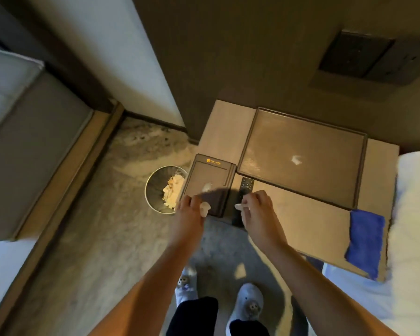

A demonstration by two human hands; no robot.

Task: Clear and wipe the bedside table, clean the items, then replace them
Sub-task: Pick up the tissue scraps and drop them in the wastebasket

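Both bare forearms reaching forward, left hand (189, 207) and right hand (257, 209) each in a pinching grip

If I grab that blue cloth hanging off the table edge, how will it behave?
The blue cloth will probably be floppy: it already drapes over the bedside table edge. It looks thin, so likely light. Its fuzzy surface should grip rather than slip, though a push may slide it off.
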